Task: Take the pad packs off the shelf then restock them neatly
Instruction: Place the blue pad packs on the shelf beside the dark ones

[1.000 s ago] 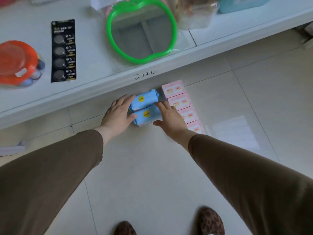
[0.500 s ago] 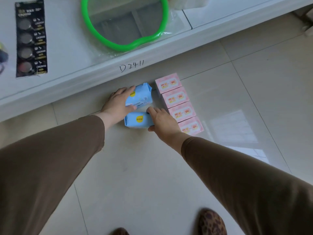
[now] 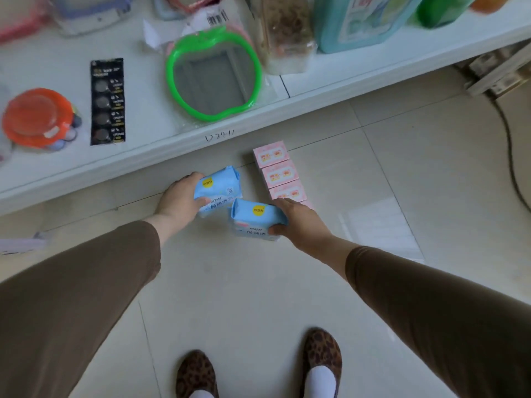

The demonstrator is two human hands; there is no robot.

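Two blue pad packs are up off the floor now, where half a second ago they lay stacked on the tiles under flat hands. Left hand [image 3: 179, 198] grips the far pack [image 3: 219, 186], right hand [image 3: 298, 221] clutches the near pack [image 3: 254, 221], each showing a yellow round sticker, print too blurred to read. "D2411" is scrawled on the shelf's front edge [image 3: 219, 136]. On the shelf: an orange tub [image 3: 36, 117], a battery card [image 3: 107, 101], a green mirror [image 3: 214, 74]. Pink boxes [image 3: 275, 169] line the floor just right, the nearest hidden behind the right hand.
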